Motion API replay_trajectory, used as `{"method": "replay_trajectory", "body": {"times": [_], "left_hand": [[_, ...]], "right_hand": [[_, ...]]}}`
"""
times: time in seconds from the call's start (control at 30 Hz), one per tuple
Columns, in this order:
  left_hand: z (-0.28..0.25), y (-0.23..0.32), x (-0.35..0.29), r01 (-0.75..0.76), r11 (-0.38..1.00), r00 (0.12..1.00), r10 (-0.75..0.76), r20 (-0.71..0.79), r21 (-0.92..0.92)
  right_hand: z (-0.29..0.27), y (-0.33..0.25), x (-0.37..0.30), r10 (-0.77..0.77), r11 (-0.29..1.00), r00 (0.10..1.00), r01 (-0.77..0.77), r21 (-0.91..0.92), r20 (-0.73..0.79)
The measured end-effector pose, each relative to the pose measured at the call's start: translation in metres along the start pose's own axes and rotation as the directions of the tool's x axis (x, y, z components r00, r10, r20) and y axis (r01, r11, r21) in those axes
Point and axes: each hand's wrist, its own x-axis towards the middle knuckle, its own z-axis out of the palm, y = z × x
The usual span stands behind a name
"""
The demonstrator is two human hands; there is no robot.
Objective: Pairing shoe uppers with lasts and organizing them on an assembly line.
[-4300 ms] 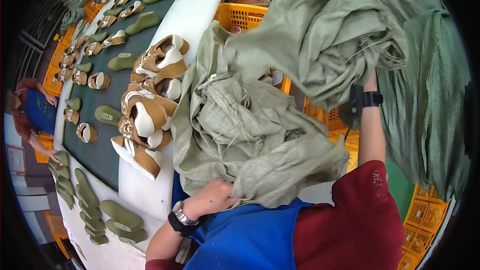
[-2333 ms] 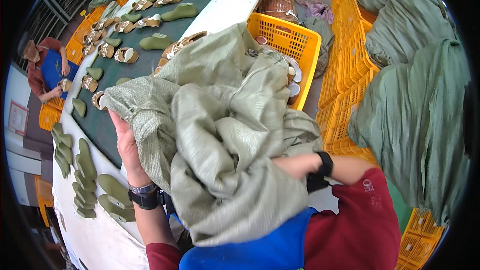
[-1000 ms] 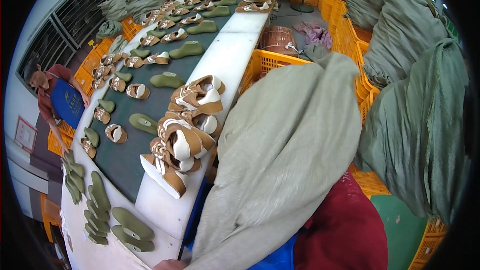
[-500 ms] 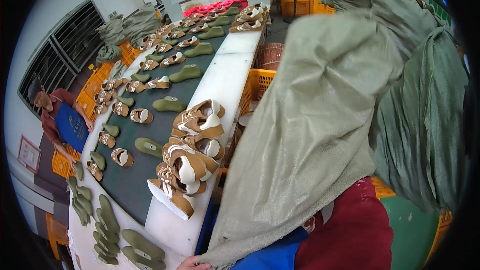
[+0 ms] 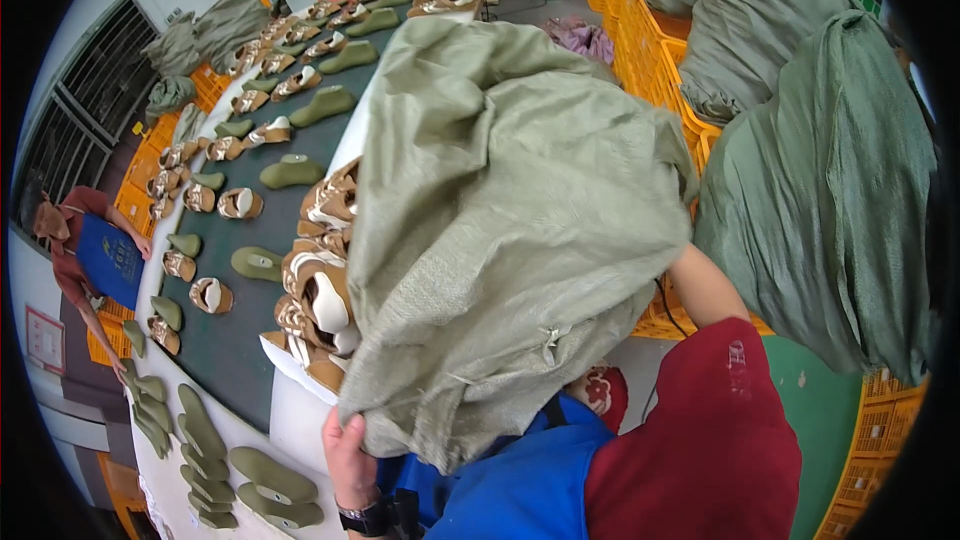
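From my remote seat: a large, slack grey-green woven-plastic sack (image 5: 510,230) hangs spread in front of the wearer's blue cloth apron (image 5: 520,490). In view it covers part of the right edge of the long bench with white borders and a dark green top (image 5: 300,415).

Left hand (image 5: 350,452): pinching the sack's lower left corner, thumb on the near face. I judge that corner is held to keep the cloth stretched and stop it swinging. Right hand: hidden by the sack; I cannot tell whether it grips. The bare right forearm (image 5: 710,290) goes in behind the far right side, so I suspect it bears the upper part.

Containers: the sack's mouth does not show, so I cannot read its contents; the loose folds suggest little inside. Beyond its right side, stacked orange slatted plastic crates (image 5: 655,70) run back along the floor. A bulging dark green cloth bundle (image 5: 820,200) hangs over them, perhaps as storage; what it holds is hidden.

Bench: brown-and-white lace-up shoes (image 5: 325,290) lie heaped on the right border, the sack overlapping them in view; contact unclear. Smooth olive foot-shaped forms (image 5: 275,480) sit in leaning rows at the near end, probably for easy picking. At the left edge, a co-worker's hand (image 5: 123,370) reaches to the nearest row.
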Motion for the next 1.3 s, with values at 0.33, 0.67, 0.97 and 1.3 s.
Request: {"method": "replay_trajectory", "body": {"times": [0.33,0.67,0.97,1.3], "left_hand": [[-0.016,0.006,0.002,-0.131,0.979,0.991,0.127,-0.037,-0.155],[0.051,0.002,0.004,-0.013,1.0,0.93,0.007,0.368,0.014],[0.024,-0.05,0.033,0.253,0.951,0.935,-0.288,0.209,0.178],[0.082,-0.015,0.011,0.222,0.902,0.87,-0.355,0.344,0.369]], "right_hand": [[-0.021,-0.029,-0.014,0.087,0.993,0.995,-0.09,0.07,0.048],[-0.018,-0.101,0.004,-0.305,0.921,0.874,0.371,-0.116,0.377],[0.039,-0.145,-0.031,-0.43,0.816,0.694,0.025,0.578,0.577],[0.044,-0.149,0.049,-0.071,0.808,0.942,0.247,-0.536,0.327]]}}
